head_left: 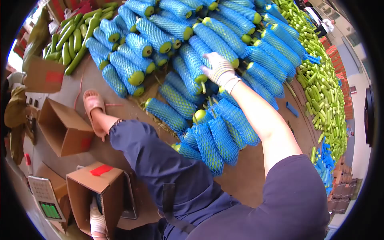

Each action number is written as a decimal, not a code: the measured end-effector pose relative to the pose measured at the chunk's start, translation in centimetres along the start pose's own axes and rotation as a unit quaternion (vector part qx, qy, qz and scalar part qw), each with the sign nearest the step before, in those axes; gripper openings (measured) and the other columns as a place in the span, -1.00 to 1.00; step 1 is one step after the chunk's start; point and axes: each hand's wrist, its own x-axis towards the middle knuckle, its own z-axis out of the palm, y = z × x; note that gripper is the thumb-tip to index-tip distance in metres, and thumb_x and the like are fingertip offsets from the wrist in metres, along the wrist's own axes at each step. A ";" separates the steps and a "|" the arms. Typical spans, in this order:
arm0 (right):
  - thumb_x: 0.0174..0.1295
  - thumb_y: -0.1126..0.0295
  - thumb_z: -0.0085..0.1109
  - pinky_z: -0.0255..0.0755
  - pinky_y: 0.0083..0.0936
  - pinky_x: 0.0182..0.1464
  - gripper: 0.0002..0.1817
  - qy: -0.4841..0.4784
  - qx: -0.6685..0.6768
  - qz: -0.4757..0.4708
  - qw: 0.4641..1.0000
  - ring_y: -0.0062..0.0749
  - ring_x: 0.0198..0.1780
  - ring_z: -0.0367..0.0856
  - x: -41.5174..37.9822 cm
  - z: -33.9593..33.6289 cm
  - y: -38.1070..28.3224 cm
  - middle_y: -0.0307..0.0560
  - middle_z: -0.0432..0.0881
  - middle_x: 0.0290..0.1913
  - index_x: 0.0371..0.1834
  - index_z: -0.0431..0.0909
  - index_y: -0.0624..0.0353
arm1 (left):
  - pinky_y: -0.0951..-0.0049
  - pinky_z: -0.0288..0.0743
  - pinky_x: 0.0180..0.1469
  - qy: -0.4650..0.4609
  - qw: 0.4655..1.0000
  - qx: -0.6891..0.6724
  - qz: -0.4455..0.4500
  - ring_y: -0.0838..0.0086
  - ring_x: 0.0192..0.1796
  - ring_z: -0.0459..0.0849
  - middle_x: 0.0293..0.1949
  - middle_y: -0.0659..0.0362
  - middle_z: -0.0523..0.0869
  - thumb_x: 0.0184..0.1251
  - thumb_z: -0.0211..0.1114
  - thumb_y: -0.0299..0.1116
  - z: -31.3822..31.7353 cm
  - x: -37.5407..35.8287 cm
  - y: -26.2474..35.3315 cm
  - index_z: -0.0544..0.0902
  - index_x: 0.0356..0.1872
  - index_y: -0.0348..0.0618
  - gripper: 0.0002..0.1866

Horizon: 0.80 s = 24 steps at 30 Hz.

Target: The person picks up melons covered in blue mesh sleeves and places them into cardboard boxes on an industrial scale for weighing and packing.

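My right hand, in a striped white glove, is on the pile of long green gourds in blue foam nets. Its thumb and fingers are spread apart over the gourds, and I see no firm grip. Lower down, my left hand, also gloved, reaches into an open cardboard box with red tape on its flap. The box wall hides its fingers. A sliver of something blue shows beside that hand, too little to name. More netted gourds lie near my knee.
Another open carton stands left of my sandalled foot. A scale display sits by the box. Bare gourds lie at the upper left, and a long heap runs down the right. A person is far off.
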 end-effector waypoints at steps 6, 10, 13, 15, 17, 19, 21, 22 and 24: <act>0.26 0.12 0.17 0.57 -0.15 0.08 -0.62 -0.264 -0.004 -0.125 0.956 -0.02 0.02 0.70 -4.6 7.5 -10.3 0.11 0.70 -0.02 -0.01 0.60 0.15 | 0.41 0.30 0.40 -0.001 0.990 0.126 0.071 0.29 0.37 0.39 0.40 0.04 0.40 0.30 0.36 -0.59 -0.2 -1.1 -1.1 0.26 0.51 -0.25 -0.25; 0.20 0.19 0.22 0.61 -0.18 0.05 -0.49 -0.365 -0.031 -0.003 0.931 -0.04 0.04 0.74 -5.8 13.9 -14.7 0.15 0.71 0.02 0.16 0.51 0.26 | 0.39 0.28 0.41 0.016 0.974 0.197 0.110 0.26 0.37 0.39 0.38 0.00 0.42 0.32 0.37 -0.54 0.3 -1.7 -0.6 0.29 0.49 -0.26 -0.28; 0.16 0.19 0.30 0.62 -0.22 0.05 -0.27 -0.345 -0.060 0.066 0.934 -0.10 0.08 0.72 -7.1 17.9 -17.0 0.15 0.66 0.08 0.35 0.31 0.32 | 0.35 0.28 0.41 0.034 0.969 0.216 0.119 0.22 0.37 0.40 0.37 -0.04 0.43 0.35 0.38 -0.45 0.7 -2.3 0.1 0.31 0.48 -0.29 -0.30; -0.04 -0.03 0.52 0.62 -0.26 0.08 0.09 -0.265 -0.100 0.155 0.947 -0.10 0.08 0.69 -7.8 21.3 -17.4 0.16 0.62 0.07 0.44 0.13 0.36 | 0.31 0.29 0.41 0.048 0.956 0.266 0.112 0.15 0.36 0.42 0.36 -0.11 0.44 0.34 0.35 -0.44 0.4 -2.4 0.4 0.32 0.46 -0.32 -0.31; -0.09 0.00 0.54 0.61 -0.27 0.10 0.10 -0.289 -0.068 0.167 0.940 -0.08 0.12 0.67 -7.2 20.0 -17.4 0.18 0.61 0.10 0.44 0.13 0.34 | 0.31 0.29 0.41 0.020 0.931 0.344 0.116 0.12 0.35 0.45 0.35 -0.14 0.47 0.31 0.30 -0.47 -1.4 -1.8 -0.3 0.34 0.45 -0.35 -0.33; -0.09 0.04 0.50 0.59 -0.26 0.09 -0.10 -0.319 0.064 0.192 0.926 -0.03 0.07 0.69 -6.1 18.6 -16.1 0.23 0.66 0.03 0.29 0.37 0.35 | 0.29 0.26 0.45 -0.008 0.900 0.418 0.121 0.03 0.41 0.44 0.33 -0.24 0.50 0.33 0.24 -0.40 -1.6 -2.6 1.4 0.39 0.41 -0.37 -0.39; 0.01 0.03 0.41 0.59 -0.22 -0.03 -0.42 -0.349 0.263 0.157 0.886 -0.10 -0.16 0.75 -4.3 16.0 -14.6 0.15 0.75 -0.22 -0.07 0.68 0.33 | 0.25 0.23 0.48 -0.010 0.890 0.442 0.109 -0.02 0.44 0.41 0.34 -0.26 0.50 0.36 0.25 -0.28 -2.0 -3.8 1.8 0.41 0.39 -0.37 -0.38; 0.08 0.06 0.36 0.60 -0.27 -0.13 -0.49 -0.403 0.281 0.156 0.857 -0.25 -0.24 0.73 -2.6 11.8 -15.8 0.06 0.73 -0.25 -0.07 0.67 0.28 | 0.24 0.21 0.49 -0.005 0.887 0.448 0.114 -0.02 0.45 0.39 0.35 -0.26 0.48 0.37 0.25 -0.22 -2.3 -4.1 1.6 0.41 0.39 -0.36 -0.37; 0.12 0.12 0.30 0.55 -0.40 -0.19 -0.49 -0.402 0.435 0.137 0.794 -0.43 -0.27 0.64 -1.0 6.1 -17.3 -0.11 0.69 -0.17 0.06 0.58 0.22 | 0.22 0.16 0.52 0.002 0.887 0.444 0.127 -0.04 0.47 0.36 0.38 -0.26 0.44 0.42 0.21 -0.09 -2.9 -4.4 0.2 0.39 0.40 -0.35 -0.33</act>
